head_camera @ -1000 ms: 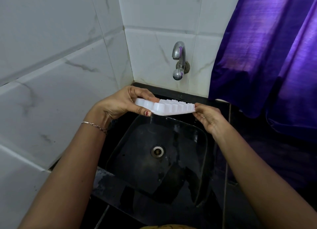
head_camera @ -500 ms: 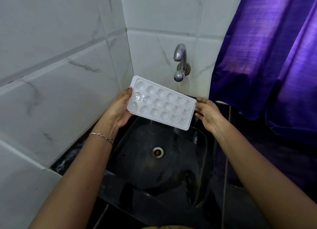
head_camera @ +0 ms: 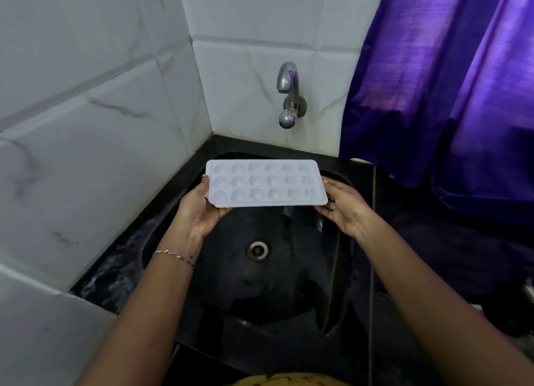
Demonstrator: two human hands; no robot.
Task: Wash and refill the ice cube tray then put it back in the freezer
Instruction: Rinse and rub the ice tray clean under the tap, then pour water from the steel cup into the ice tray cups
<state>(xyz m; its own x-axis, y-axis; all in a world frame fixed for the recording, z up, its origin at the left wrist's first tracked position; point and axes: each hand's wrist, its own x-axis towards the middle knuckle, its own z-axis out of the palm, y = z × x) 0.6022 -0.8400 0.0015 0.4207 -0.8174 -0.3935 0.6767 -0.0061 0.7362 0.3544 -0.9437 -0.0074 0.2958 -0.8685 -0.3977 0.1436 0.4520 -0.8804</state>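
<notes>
A white ice cube tray [head_camera: 265,183] with three rows of moulded cups faces up, held level over the black sink [head_camera: 289,284]. My left hand [head_camera: 199,209] grips its left end, thumb on the rim and fingers under it. My right hand [head_camera: 344,206] holds the right end from below with its fingers under the edge. The cups look empty. The steel tap [head_camera: 287,93] is on the wall above and behind the tray, and no water runs from it.
White marble-look tiles [head_camera: 101,125] close the left side and back wall. A purple curtain [head_camera: 448,82] hangs at the right over the dark counter [head_camera: 433,241]. The sink's drain [head_camera: 258,250] lies below the tray.
The tray was turned from edge-on to cups facing up, then levelled and lowered over the sink. Both hands stayed on its ends.
</notes>
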